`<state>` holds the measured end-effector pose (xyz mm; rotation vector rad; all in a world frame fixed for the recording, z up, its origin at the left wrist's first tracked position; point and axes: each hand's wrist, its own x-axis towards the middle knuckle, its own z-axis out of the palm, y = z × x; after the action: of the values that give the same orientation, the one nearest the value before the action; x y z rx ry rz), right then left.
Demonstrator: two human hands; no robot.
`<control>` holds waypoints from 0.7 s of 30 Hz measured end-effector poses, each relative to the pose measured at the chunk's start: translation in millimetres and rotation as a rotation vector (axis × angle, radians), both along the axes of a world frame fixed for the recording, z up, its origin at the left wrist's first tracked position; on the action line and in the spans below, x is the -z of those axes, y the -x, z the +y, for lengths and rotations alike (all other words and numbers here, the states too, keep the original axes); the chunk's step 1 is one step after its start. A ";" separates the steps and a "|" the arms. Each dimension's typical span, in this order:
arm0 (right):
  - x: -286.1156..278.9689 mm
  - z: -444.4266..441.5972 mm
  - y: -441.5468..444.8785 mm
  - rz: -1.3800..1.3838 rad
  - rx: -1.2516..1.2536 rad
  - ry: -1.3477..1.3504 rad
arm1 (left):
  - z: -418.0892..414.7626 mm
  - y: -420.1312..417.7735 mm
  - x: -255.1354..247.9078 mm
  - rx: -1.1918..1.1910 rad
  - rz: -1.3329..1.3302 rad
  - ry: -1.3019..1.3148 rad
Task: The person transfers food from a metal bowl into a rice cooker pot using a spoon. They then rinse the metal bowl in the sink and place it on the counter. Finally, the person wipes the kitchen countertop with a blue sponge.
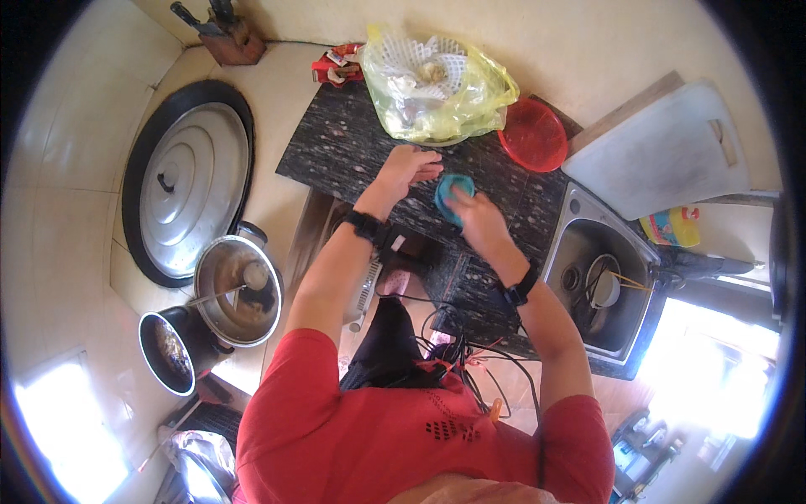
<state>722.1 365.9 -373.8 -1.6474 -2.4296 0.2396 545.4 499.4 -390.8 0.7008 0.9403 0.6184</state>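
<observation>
My right hand (482,220) is on a round teal object (448,188) that looks like a cloth or scrubbing pad, on the black speckled stone countertop (327,138); its fingers are blurred, and I cannot tell if they grip it or only press on it. To the left, my left hand (412,169) is held over the counter with nothing in it, fingers extended and close together. Beyond both hands stands a yellow plastic bag (441,120) with white foam netting inside. A red plastic basin (534,135) lies right of the bag.
A metal sink (554,252) holding a pot and bowl is at right, with a white cutting board (661,151) and yellow bottle (677,227) behind it. At left are a large lidded pan (195,189), an open pot (220,315), a dark pot (204,343) and a knife block (233,44).
</observation>
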 end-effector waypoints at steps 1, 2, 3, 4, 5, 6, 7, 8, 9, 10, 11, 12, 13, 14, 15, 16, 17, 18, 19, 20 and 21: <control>-0.4 7.8 -5.7 -0.035 0.048 -0.055 | -6.9 6.4 -2.5 0.005 -0.006 -0.008; -2.8 17.6 -11.9 -0.027 0.127 -0.068 | -14.5 12.2 -3.6 0.010 -0.013 -0.016; -5.0 29.1 -16.5 -0.014 0.203 -0.081 | -23.4 18.1 -6.1 0.010 -0.014 -0.027; -1.4 40.3 -23.6 -0.020 0.277 -0.124 | -33.9 20.7 -8.9 0.012 -0.010 -0.057; 3.6 51.2 -31.7 -0.028 0.352 -0.167 | -41.2 21.2 -8.9 0.021 0.001 -0.044; 22.8 57.5 -42.1 -0.086 0.399 -0.229 | -47.1 19.0 -9.3 0.038 0.008 -0.031; 26.4 59.3 -39.8 -0.093 0.366 -0.304 | -53.7 18.6 -8.5 0.047 0.018 -0.015; 30.0 60.5 -37.2 -0.062 0.310 -0.300 | -62.0 18.3 -5.4 0.030 0.016 -0.009; 29.4 61.1 -30.0 -0.028 0.254 -0.296 | -68.7 19.5 -3.2 0.020 0.037 -0.022; 24.0 56.7 -17.6 0.082 0.181 -0.238 | -74.8 20.9 -0.8 0.010 0.058 -0.035; 26.1 48.6 -6.5 0.046 0.080 -0.244 | -81.4 22.5 1.6 0.002 0.079 -0.049; 23.2 37.0 4.5 0.055 0.006 -0.201 | -88.5 24.0 3.3 -0.009 0.102 -0.050; 19.9 23.1 12.6 0.061 -0.066 -0.159 | -96.0 25.2 5.5 -0.017 0.124 -0.052; 24.7 8.9 17.5 0.050 -0.129 -0.177 | -102.9 25.9 8.1 -0.024 0.145 -0.055; 26.4 -3.2 21.8 0.040 -0.196 -0.195 | -109.6 26.9 12.2 -0.028 0.132 -0.051; 23.5 -12.7 17.6 0.029 -0.215 -0.163 | -115.8 27.7 16.0 -0.033 0.119 -0.047; 21.6 -13.1 9.3 -0.012 -0.160 -0.181 | -120.5 28.4 19.1 -0.037 0.106 -0.043; 19.6 -13.1 -3.2 -0.056 -0.102 -0.197 | -123.5 28.7 17.9 -0.027 0.110 -0.035; 18.1 -10.2 -15.1 -0.099 -0.049 -0.214 | -125.8 30.9 16.6 -0.024 0.116 -0.028; 15.3 -1.2 -28.8 -0.134 0.041 -0.237 | -127.9 32.8 16.2 -0.021 0.122 -0.020; 4.9 6.5 -36.9 -0.214 0.171 -0.163 | -129.9 33.9 17.4 -0.002 0.121 -0.016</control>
<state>759.0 372.4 -378.7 -1.8753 -2.3603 -0.1647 511.5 369.4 -408.2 0.7577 1.0492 0.5909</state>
